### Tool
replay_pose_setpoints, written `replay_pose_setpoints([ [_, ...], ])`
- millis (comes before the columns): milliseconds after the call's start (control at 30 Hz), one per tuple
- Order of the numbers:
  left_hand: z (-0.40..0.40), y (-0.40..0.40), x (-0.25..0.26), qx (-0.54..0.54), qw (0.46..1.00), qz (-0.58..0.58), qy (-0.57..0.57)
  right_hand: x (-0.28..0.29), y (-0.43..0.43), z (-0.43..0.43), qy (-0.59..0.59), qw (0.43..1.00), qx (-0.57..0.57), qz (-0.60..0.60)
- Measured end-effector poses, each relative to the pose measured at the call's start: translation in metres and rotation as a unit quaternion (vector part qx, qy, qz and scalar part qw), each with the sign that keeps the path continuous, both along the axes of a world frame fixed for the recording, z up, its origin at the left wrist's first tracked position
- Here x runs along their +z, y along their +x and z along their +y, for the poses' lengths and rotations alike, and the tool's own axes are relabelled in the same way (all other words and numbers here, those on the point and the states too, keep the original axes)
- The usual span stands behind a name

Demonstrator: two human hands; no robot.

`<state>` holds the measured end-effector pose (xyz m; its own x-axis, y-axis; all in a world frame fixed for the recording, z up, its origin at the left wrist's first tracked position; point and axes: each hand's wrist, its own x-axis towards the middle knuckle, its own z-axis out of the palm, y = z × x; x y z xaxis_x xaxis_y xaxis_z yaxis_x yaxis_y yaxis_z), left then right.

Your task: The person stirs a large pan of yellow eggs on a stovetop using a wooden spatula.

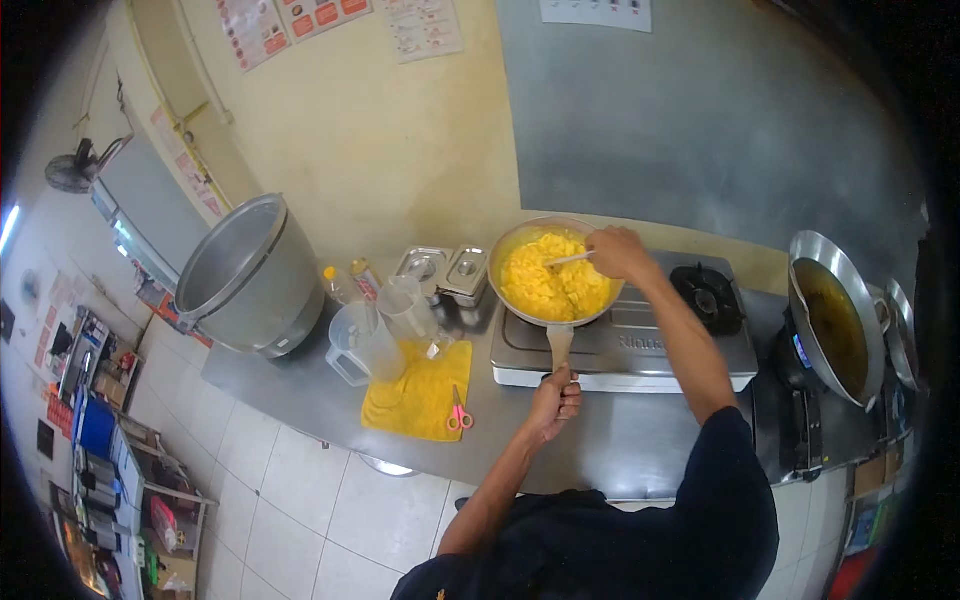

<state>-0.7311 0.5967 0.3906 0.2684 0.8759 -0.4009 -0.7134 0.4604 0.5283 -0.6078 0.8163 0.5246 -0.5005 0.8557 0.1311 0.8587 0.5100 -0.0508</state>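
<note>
A frying pan [495,289] sits over the left burner of a Rinnai gas stove [637,358]. Soft yellow scrambled eggs [541,285] fill much of it. My left hand [556,403] is closed around the pan's pale handle [559,346], which points toward me. Above the pan's right side, my right hand [619,253] grips a light-coloured utensil [571,259]. The utensil's far end is in the eggs, so its shape is hidden. The stove's right burner [705,298] has nothing on it.
Left of the stove are lidded steel containers [465,271], plastic jugs [361,341], bottles [365,279] and a yellow cloth [409,420] bearing pink-handled scissors [460,418]. A large metal pot [247,281] stands farther left. At right, a wok [814,251] holds dark liquid [832,322].
</note>
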Motion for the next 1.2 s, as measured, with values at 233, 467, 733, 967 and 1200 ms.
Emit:
replay_pose_setpoints([
  [233, 0.0, 0.0, -0.008, 0.0, 1.0, -0.027, -0.015, 0.048, 0.039, -0.065, -0.061, 0.988, 0.048, -0.135],
  [467, 0.0, 0.009, -0.005, 0.011, 0.999, -0.029, -0.024, -0.011, 0.031, -0.017, -0.026, 0.997, -0.012, -0.066],
  [733, 0.004, 0.009, -0.009, 0.007, 1.0, -0.017, -0.006, -0.022, -0.016, 0.029, 0.06, 0.991, 0.093, -0.069],
  [967, 0.002, 0.013, -0.005, 0.019, 1.0, -0.02, -0.003, 0.064, -0.019, -0.04, 0.027, 0.974, 0.072, -0.214],
  [1200, 0.0, 0.017, -0.008, 0.061, 0.998, -0.027, 0.0, 0.016, -0.018, -0.052, 0.033, 0.961, 0.109, -0.254],
])
